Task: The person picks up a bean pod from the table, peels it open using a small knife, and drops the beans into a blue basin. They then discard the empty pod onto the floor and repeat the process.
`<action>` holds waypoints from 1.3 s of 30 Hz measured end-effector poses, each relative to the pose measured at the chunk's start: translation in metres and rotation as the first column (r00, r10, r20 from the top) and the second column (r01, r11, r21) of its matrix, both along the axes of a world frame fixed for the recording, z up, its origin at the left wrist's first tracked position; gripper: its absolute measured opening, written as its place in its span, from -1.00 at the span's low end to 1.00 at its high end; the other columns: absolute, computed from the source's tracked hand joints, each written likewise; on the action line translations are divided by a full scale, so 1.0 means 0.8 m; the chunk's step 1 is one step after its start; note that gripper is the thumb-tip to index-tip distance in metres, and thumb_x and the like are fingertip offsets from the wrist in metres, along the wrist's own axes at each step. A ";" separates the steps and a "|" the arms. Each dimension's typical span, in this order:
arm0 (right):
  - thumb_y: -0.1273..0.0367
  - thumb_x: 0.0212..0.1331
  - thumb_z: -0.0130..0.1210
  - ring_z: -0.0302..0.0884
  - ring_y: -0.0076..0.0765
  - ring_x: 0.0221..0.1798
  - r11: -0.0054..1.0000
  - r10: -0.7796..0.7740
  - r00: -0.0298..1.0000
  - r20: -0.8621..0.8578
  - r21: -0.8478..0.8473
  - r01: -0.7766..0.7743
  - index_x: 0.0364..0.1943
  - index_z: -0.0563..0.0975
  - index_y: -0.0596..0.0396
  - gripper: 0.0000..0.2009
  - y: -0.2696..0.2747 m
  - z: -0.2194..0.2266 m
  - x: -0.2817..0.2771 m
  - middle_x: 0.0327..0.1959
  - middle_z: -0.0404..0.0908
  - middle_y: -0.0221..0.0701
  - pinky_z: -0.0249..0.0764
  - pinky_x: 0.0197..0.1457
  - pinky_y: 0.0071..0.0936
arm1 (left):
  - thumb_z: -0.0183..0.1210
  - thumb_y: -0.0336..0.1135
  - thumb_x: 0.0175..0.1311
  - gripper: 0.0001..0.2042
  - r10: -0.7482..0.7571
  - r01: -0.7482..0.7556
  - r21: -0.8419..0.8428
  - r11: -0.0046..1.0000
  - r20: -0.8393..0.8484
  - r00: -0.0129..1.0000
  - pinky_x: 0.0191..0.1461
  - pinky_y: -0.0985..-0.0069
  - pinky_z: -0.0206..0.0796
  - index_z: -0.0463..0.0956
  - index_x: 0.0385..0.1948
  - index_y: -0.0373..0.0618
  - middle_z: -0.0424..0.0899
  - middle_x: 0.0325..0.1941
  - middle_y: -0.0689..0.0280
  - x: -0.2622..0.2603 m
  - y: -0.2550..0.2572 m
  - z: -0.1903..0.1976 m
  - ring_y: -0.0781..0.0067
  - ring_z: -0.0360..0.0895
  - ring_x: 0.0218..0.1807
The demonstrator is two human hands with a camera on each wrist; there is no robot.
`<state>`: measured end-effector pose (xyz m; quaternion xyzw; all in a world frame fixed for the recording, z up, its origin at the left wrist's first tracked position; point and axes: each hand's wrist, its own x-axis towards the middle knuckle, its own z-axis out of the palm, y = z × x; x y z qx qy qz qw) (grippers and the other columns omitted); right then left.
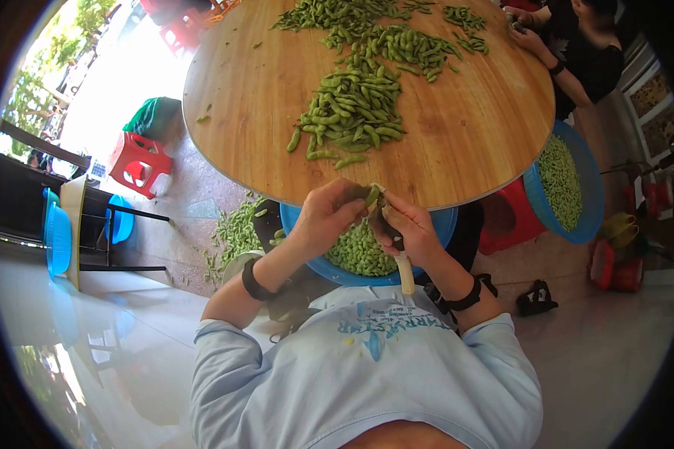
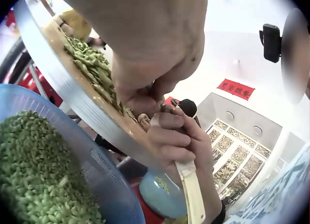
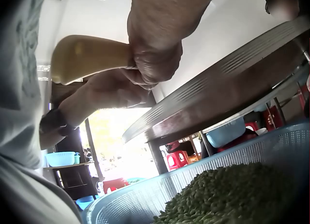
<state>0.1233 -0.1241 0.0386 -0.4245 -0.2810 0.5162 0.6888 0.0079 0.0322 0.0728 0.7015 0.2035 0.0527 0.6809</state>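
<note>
My left hand (image 1: pixel 326 215) pinches a green pod (image 1: pixel 372 196) just beyond the table's near edge, over a blue basket (image 1: pixel 446 224) of shelled green beans (image 1: pixel 361 253). Close against it, my right hand (image 1: pixel 414 230) is curled round a tool with a pale handle (image 1: pixel 406 275) pointing down towards the shirt. The tool's working end is hidden by the fingers. In the left wrist view, the fingertips of the left hand (image 2: pixel 155 64) and right hand (image 2: pixel 174 139) meet. The right wrist view shows the handle (image 3: pixel 89 57) sticking out of the right hand (image 3: pixel 157 54).
Piles of pods (image 1: pixel 356 105) lie on the round wooden table (image 1: pixel 472 127). More pods (image 1: pixel 236 232) are on the floor at the left. A second blue basket (image 1: pixel 593 194) of beans stands at the right, below another person's arms (image 1: pixel 565 75). A red stool (image 1: pixel 142 161) is at the left.
</note>
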 end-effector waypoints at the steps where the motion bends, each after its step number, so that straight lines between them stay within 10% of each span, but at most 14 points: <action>1: 0.30 0.41 -0.23 0.23 -0.66 -0.63 1.000 0.019 0.998 -0.060 0.011 -0.019 0.27 0.22 0.20 -0.58 -0.002 0.000 0.001 -0.50 0.36 -0.45 0.22 -0.63 -0.72 | 0.05 -0.50 0.28 -0.88 0.032 -0.031 -0.028 0.999 0.035 0.999 -0.35 0.66 0.32 0.43 -0.19 -0.29 0.60 -0.37 0.32 0.000 -0.002 -0.004 0.66 0.47 -0.38; 15: 0.37 0.38 -0.17 0.26 -0.60 -0.60 0.993 -0.117 0.979 -0.169 -0.007 0.118 0.13 0.35 0.20 -0.69 0.001 0.001 -0.010 -0.46 0.44 -0.28 0.21 -0.67 -0.70 | 0.09 -0.55 0.23 -0.88 0.091 -0.181 0.316 0.931 0.277 0.956 -0.26 0.59 0.39 0.40 -0.22 -0.29 0.63 -0.37 0.27 -0.003 -0.008 -0.020 0.55 0.57 -0.29; 17: 0.38 0.37 -0.16 0.27 -0.61 -0.60 0.993 -0.118 0.963 -0.242 -0.003 0.121 0.09 0.38 0.20 -0.71 0.001 0.001 -0.007 -0.46 0.45 -0.29 0.22 -0.67 -0.70 | 0.09 -0.57 0.22 -0.83 0.175 -0.166 -0.055 0.985 0.255 0.951 -0.34 0.64 0.35 0.37 -0.17 -0.25 0.62 -0.37 0.28 0.000 -0.009 -0.023 0.60 0.53 -0.35; 24: 0.32 0.40 -0.19 0.23 -0.66 -0.63 0.995 -0.071 0.991 -0.114 0.063 0.078 0.19 0.33 0.19 -0.64 -0.001 0.007 -0.008 -0.50 0.40 -0.40 0.20 -0.67 -0.73 | 0.10 -0.57 0.23 -0.79 0.190 -0.181 -0.061 0.982 0.261 0.946 -0.36 0.68 0.34 0.32 -0.13 -0.22 0.62 -0.35 0.29 0.001 -0.010 -0.025 0.64 0.51 -0.37; 39: 0.36 0.41 -0.23 0.19 -0.68 -0.62 0.995 -0.068 0.997 -0.034 0.065 0.070 0.31 0.20 0.16 -0.58 0.001 0.005 -0.017 -0.51 0.36 -0.45 0.18 -0.65 -0.74 | 0.14 -0.57 0.17 -0.77 0.208 -0.349 0.317 0.882 0.403 0.891 -0.24 0.55 0.45 0.34 -0.16 -0.22 0.66 -0.32 0.19 -0.007 -0.018 -0.034 0.40 0.66 -0.28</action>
